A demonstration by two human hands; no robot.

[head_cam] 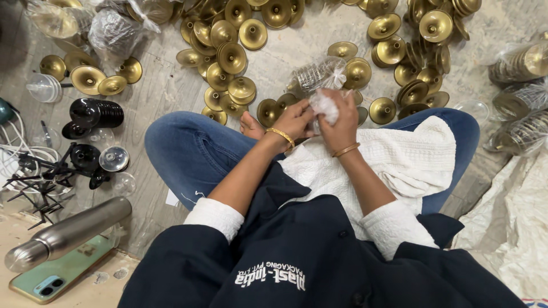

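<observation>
Left hand and right hand meet, fingers curled.

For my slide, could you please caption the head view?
Both hands twist a clear plastic bag above scattered brass caps.

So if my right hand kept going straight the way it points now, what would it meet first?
Your right hand points away from you and already touches the crumpled clear plastic bag. Just beyond lies the tied bag of stacked brass discs on the floor, probably the next thing met, though depth is hard to judge.
</observation>
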